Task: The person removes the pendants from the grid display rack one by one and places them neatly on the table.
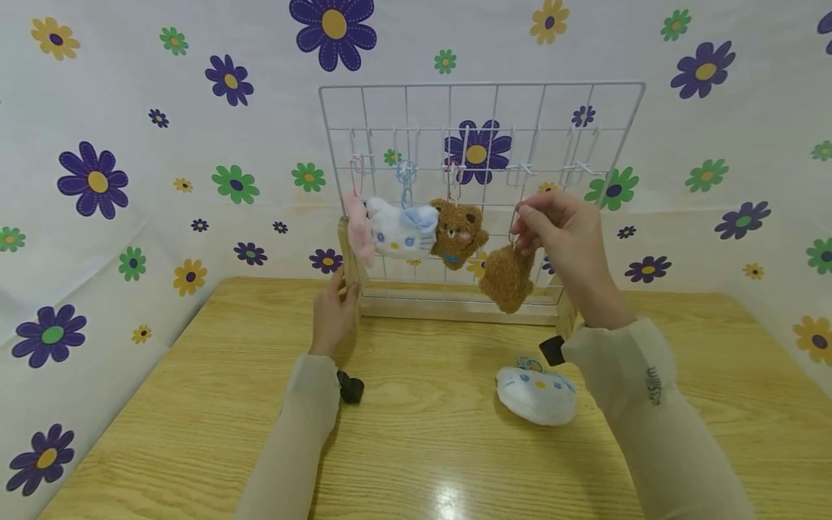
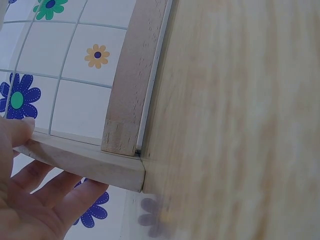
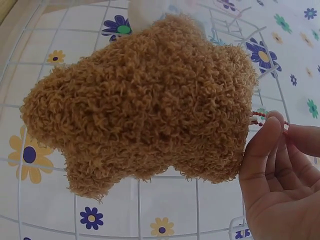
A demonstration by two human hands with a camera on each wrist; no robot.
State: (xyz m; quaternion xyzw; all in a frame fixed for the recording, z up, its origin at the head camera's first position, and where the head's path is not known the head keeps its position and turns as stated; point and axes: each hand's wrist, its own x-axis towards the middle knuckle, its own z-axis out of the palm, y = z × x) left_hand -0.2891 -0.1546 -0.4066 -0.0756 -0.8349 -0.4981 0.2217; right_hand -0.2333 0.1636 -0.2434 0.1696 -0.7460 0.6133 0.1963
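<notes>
My right hand (image 1: 565, 238) pinches the red bead chain (image 3: 259, 116) of a brown plush keychain (image 1: 507, 278), which dangles in front of the wire grid rack (image 1: 497, 85) with its plain curly back showing. With fingers below and thumb above, my left hand (image 2: 45, 195) grips the wooden side post (image 2: 85, 160) of the rack's frame. On the grid's hooks hang a pink plush (image 1: 359, 230) at the left, a white cat-head plush (image 1: 399, 235) with a blue bow, and a brown bear plush (image 1: 458, 232) with a blue collar.
A second white cat-head plush (image 1: 536, 396) with a blue chain lies on the wooden table (image 1: 416, 433), near my right sleeve. White hooks (image 1: 581, 167) stick out from the grid's right part. A flower-printed cloth (image 1: 260, 130) stands behind the rack.
</notes>
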